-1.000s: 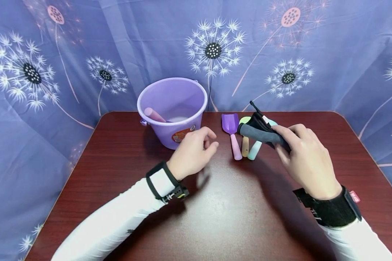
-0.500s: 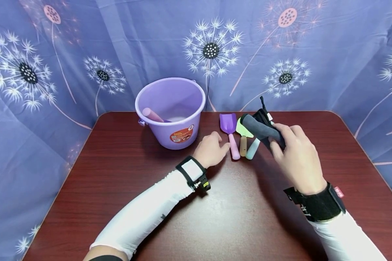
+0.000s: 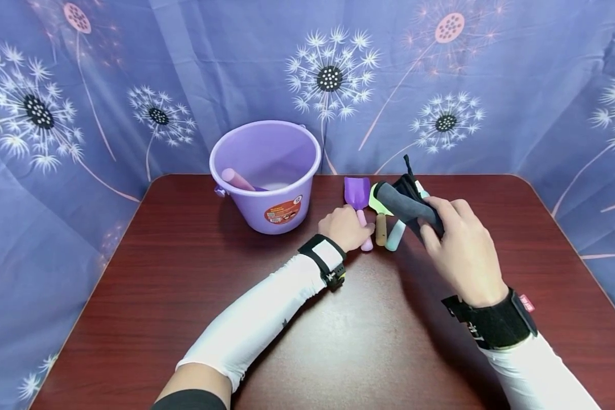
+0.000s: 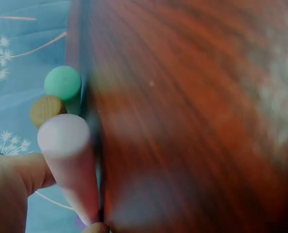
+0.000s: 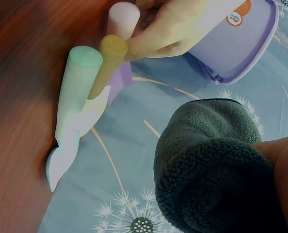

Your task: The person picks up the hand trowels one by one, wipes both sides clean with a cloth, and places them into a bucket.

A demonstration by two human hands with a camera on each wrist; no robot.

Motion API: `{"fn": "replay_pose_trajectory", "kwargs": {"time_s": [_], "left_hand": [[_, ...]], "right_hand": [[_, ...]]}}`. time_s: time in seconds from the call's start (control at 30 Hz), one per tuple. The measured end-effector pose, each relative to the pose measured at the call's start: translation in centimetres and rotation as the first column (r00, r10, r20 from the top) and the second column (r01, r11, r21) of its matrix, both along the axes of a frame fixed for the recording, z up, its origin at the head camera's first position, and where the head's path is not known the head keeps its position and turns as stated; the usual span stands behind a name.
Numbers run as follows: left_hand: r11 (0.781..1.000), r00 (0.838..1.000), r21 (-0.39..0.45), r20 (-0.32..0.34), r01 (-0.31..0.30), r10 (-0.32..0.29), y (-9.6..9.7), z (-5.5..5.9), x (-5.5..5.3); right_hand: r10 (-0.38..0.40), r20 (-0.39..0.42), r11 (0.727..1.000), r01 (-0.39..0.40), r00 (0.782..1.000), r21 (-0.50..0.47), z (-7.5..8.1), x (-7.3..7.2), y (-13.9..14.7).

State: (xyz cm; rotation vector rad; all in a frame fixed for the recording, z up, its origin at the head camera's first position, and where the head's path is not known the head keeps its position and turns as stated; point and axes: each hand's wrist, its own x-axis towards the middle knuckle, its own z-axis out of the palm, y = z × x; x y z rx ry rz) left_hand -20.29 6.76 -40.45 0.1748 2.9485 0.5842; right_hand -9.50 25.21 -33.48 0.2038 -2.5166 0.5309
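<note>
My left hand point(image 3: 345, 228) pinches the pink handle point(image 4: 73, 162) of a purple toy shovel point(image 3: 357, 192) that lies on the table, thumb on one side and a fingertip on the other. Its purple scoop points away toward the curtain. In my right hand point(image 3: 466, 253) is a rolled dark grey fleecy cloth point(image 3: 409, 206) with a black cord loop and a white tag, held above the table. Beneath and beside it lie a lime-green toy spade point(image 3: 379, 204) with a tan handle and a toy tool with a mint handle point(image 5: 76, 92), its head partly hidden in the head view.
Left of the tools stands a purple bucket point(image 3: 287, 193) with an orange label. Inside leans a pink handle point(image 3: 237, 179), its lower end purple. The dark red wooden table point(image 3: 184, 273) ends at a blue dandelion-print curtain point(image 3: 256, 68) at the back and sides.
My left hand has moved right from in front of the bucket to the pink handle and taken hold of it. The right hand, with the cloth, has shifted slightly left.
</note>
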Motion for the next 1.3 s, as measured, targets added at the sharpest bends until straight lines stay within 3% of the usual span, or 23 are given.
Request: {"fn": "replay_pose_trajectory", "kwargs": {"time_s": [0.23,0.47,0.63,0.87,1.1,1.3], "left_hand": [[1.000,0.998,-0.023,-0.064,0.011,-0.013,-0.9,0.1,0.1],[0.998,0.991,-0.044,-0.128,-0.035,0.030,-1.7,-0.2,0.2],[0.998,0.970,-0.044,-0.240,-0.052,0.040,-2.2,0.0,0.5],[0.998,0.944,-0.068,-0.328,0.013,-0.035,-3.5,1.2,1.9],[0.987,0.901,-0.120,-0.406,0.111,-0.151,-5.3,3.8,4.3],[0.964,0.820,-0.150,-0.506,0.221,-0.267,-7.3,5.3,6.2]], "right_hand": [[0.006,0.010,1.000,-0.006,1.000,0.001,0.0,0.0,0.0],[0.009,0.016,1.000,-0.009,1.000,-0.002,0.0,0.1,-0.1],[0.024,-0.004,1.000,-0.024,1.000,0.004,0.0,0.0,-0.2],[0.059,-0.078,0.998,-0.058,0.995,0.021,0.5,-0.2,-0.2],[0.104,-0.136,0.991,-0.092,0.985,0.092,1.5,-0.3,0.0],[0.160,-0.181,0.980,-0.133,0.970,0.150,2.3,-0.4,0.0]]}}
